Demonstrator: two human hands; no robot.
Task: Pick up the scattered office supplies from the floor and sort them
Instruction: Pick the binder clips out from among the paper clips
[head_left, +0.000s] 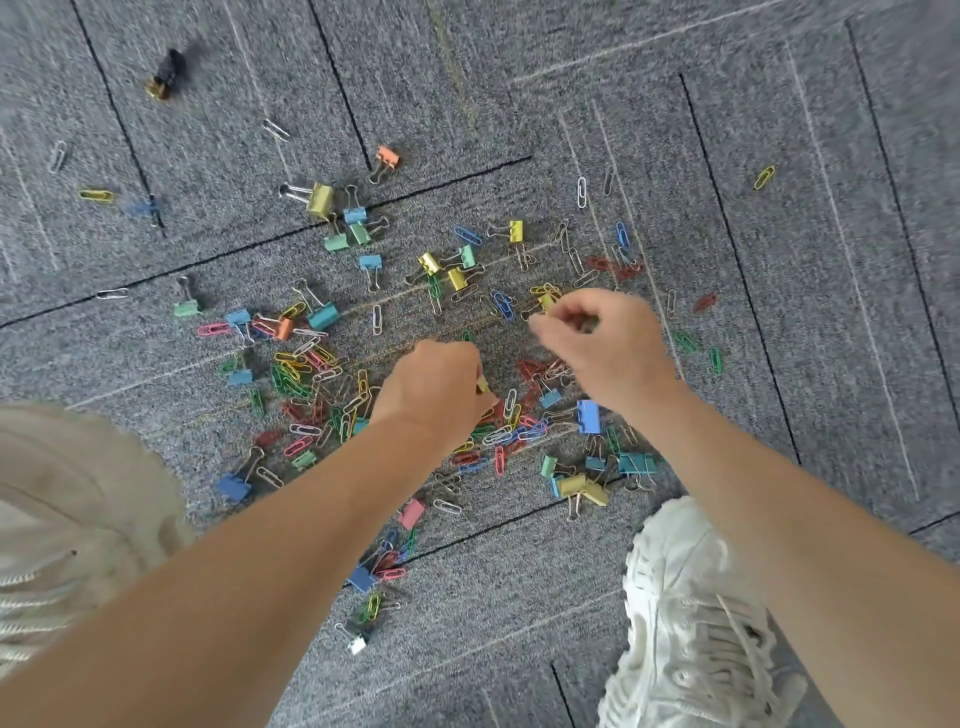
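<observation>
Many clips (588, 417) on carpet (519, 623) | left hand (434, 395) grips yellow clip (483, 385)

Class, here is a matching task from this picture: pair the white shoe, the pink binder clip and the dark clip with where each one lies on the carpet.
Things:
1 white shoe
2 pink binder clip
3 dark clip

Places:
A top left, apart from the pile
B bottom right
C between the left forearm and the right forearm

Pairs: 1-B, 2-C, 3-A.
</observation>
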